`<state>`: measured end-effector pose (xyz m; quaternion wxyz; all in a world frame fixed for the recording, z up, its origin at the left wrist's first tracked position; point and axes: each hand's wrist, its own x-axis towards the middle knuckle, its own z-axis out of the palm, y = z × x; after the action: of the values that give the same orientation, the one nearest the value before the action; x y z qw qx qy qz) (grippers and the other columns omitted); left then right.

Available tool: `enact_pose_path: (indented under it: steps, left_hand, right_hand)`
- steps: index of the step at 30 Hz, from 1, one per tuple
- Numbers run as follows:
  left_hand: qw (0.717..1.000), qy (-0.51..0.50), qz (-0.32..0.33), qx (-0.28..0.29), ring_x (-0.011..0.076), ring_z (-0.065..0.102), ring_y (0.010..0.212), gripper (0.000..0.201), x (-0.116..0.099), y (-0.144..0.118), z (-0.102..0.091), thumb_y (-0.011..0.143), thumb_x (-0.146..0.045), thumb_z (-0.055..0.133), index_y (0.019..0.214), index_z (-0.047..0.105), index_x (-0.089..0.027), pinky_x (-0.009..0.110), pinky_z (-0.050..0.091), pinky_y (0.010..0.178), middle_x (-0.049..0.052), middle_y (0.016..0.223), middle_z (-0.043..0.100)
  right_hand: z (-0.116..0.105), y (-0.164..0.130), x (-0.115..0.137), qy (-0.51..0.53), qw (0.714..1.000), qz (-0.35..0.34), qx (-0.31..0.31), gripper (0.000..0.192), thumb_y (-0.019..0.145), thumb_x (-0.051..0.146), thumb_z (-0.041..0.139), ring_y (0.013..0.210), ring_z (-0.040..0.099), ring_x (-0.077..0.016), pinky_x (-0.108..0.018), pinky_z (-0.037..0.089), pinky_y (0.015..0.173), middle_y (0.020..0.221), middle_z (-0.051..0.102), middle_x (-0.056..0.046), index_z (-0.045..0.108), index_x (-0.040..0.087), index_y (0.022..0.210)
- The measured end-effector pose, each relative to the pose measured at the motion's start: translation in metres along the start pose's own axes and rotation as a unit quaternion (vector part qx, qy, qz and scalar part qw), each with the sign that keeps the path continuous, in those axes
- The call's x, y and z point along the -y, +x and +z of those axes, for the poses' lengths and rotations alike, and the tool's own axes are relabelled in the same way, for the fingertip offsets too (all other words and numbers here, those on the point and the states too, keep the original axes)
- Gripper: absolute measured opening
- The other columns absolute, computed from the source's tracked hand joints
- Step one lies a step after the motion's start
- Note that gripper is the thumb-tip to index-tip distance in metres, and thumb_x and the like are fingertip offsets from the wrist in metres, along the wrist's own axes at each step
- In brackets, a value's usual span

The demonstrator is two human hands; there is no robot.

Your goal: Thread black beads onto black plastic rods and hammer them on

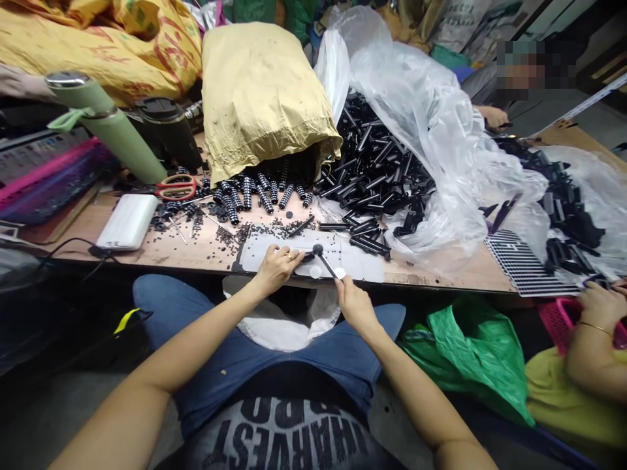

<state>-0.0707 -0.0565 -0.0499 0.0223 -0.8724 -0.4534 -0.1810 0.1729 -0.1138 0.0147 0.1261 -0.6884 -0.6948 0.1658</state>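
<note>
At the far left of the table (196, 251) we see a green flask (110, 124) leaning, a white box (128, 222) near the front edge, and red scissors (176, 188) behind it. Small black beads (220, 235) lie scattered between these and our work spot.

Our left hand (277, 266) rests on a pale mat (264, 251) at the table's front edge. Its fingers (289, 254) are curled down and pinch a small black part (307, 256) against the mat. Just to its right, our right hand (353, 303) hangs off the edge, fingers clenched round the handle of a small hammer (324, 260) whose dark head sits just beside the part; whether it touches, we cannot tell.

Behind the mat a brown sack (259, 91) spills ribbed black pieces (259, 189), and a clear bag (431, 130) spills black tubes (372, 176) close to the mat's right end. Open room is narrow: only the mat and the strip of bare wood along the front edge.

Further right lies a grid tray (524, 264). At the far right another person's hand (602, 303) is at a pink basket (558, 316).
</note>
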Motion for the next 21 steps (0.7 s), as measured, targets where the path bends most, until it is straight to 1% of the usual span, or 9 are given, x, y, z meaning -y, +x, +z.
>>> enact_pose_path:
  steps: [2,3,5,8,10,12,18,19,21]
  left_hand:
    - [1.000,0.009,-0.004,0.011,0.0251,0.058,0.105,0.042,-0.007,0.000,0.002,0.097,-0.014,0.032,0.134,0.053,-0.016,0.047,0.037,0.093,0.014,0.121,0.063]
    - [1.000,0.017,-0.007,0.013,0.0261,0.056,0.111,0.043,-0.013,0.000,0.003,0.098,-0.015,0.031,0.135,0.051,-0.014,0.048,0.035,0.097,0.016,0.126,0.061]
    - [0.999,0.037,-0.020,0.015,0.0297,0.045,0.128,0.046,-0.026,-0.001,0.006,0.099,-0.025,0.032,0.140,0.045,-0.007,0.050,0.028,0.107,0.020,0.139,0.050]
    - [0.998,0.047,-0.034,0.027,0.0339,0.024,0.143,0.068,-0.044,0.000,0.010,0.096,-0.047,0.039,0.144,0.036,0.001,0.050,0.016,0.116,0.025,0.151,0.032]
    - [0.998,0.038,-0.039,0.041,0.0343,0.019,0.145,0.074,-0.049,0.001,0.011,0.094,-0.050,0.040,0.144,0.034,0.003,0.049,0.013,0.117,0.025,0.152,0.029]
    - [0.998,0.020,-0.043,0.048,0.0345,0.020,0.144,0.073,-0.047,0.005,0.010,0.094,-0.048,0.039,0.144,0.034,0.005,0.048,0.013,0.117,0.026,0.151,0.030]
    - [0.998,-0.029,-0.053,0.034,0.0375,0.020,0.144,0.080,-0.033,0.015,0.011,0.088,-0.049,0.044,0.144,0.031,0.007,0.050,0.017,0.115,0.030,0.148,0.031]
    - [0.998,-0.029,-0.049,0.032,0.0377,0.020,0.144,0.079,-0.033,0.015,0.013,0.088,-0.047,0.044,0.143,0.031,0.007,0.051,0.017,0.115,0.030,0.148,0.032]
    - [0.998,-0.024,-0.043,0.029,0.0374,0.022,0.143,0.073,-0.033,0.013,0.017,0.089,-0.041,0.041,0.144,0.031,0.006,0.052,0.017,0.114,0.029,0.148,0.033]
  right_hand:
    - [0.001,-0.005,0.005,-0.038,0.998,0.009,0.044,0.032,0.100,0.037,0.028,0.056,0.058,-0.0185,-0.026,0.033,0.056,0.067,0.061,-0.004,0.052,0.018,0.092]
    - [-0.001,-0.007,0.009,-0.035,0.998,0.005,0.049,0.032,0.100,0.037,0.028,0.055,0.057,-0.0183,-0.026,0.032,0.055,0.065,0.060,-0.003,0.052,0.019,0.090]
    - [-0.008,-0.009,0.021,0.017,1.000,-0.019,0.011,0.034,0.101,0.040,0.026,0.054,0.056,-0.0172,-0.026,0.033,0.054,0.064,0.059,-0.002,0.052,0.020,0.091]
    - [-0.020,-0.013,0.048,0.139,0.986,-0.074,-0.063,0.037,0.100,0.045,0.025,0.051,0.054,-0.0143,-0.024,0.036,0.054,0.063,0.058,0.000,0.052,0.021,0.092]
    - [-0.024,-0.015,0.064,0.193,0.971,-0.115,-0.077,0.036,0.099,0.046,0.027,0.049,0.052,-0.0128,-0.023,0.038,0.052,0.064,0.058,0.000,0.052,0.021,0.093]
    - [-0.025,-0.017,0.076,0.209,0.964,-0.147,-0.076,0.036,0.099,0.047,0.028,0.048,0.052,-0.0121,-0.023,0.038,0.051,0.065,0.058,0.000,0.052,0.021,0.093]
    - [-0.014,-0.008,0.078,0.187,0.963,-0.170,-0.096,0.039,0.100,0.048,0.025,0.055,0.057,-0.0133,-0.023,0.042,0.054,0.072,0.062,-0.002,0.053,0.021,0.098]
    - [-0.009,-0.005,0.076,0.164,0.968,-0.169,-0.087,0.039,0.100,0.047,0.024,0.057,0.058,-0.0140,-0.024,0.042,0.054,0.074,0.063,-0.003,0.054,0.021,0.099]
    - [0.005,0.001,0.075,0.076,0.985,-0.150,-0.028,0.038,0.100,0.043,0.025,0.058,0.060,-0.0160,-0.025,0.040,0.054,0.074,0.065,-0.005,0.054,0.020,0.095]
